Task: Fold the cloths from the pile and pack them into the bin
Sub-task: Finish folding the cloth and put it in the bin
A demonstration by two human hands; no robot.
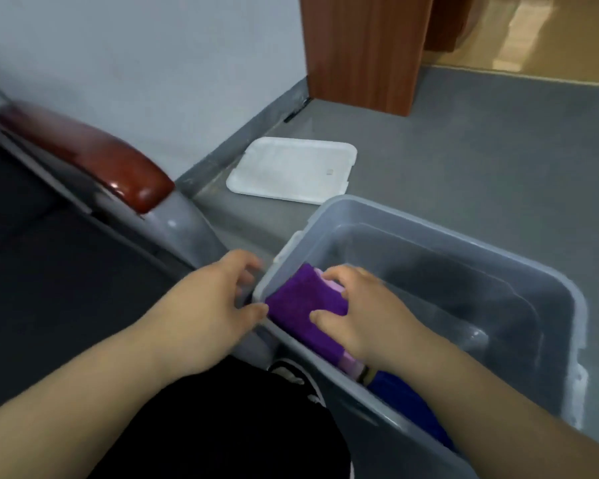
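pink cloth [351,367] mostly covered, armrest [83,150] blurred

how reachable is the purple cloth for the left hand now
Likely yes: the left hand grips the bin at the rim beside the purple cloth; only that rim lies between, and the right hand holds its far side.

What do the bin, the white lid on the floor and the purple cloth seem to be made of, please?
The bin looks like smooth translucent grey plastic: cloth colours show through its near wall. The white lid seems matte opaque plastic, with a moulded rim. The purple cloth looks like fuzzy napped fabric, perhaps microfibre.
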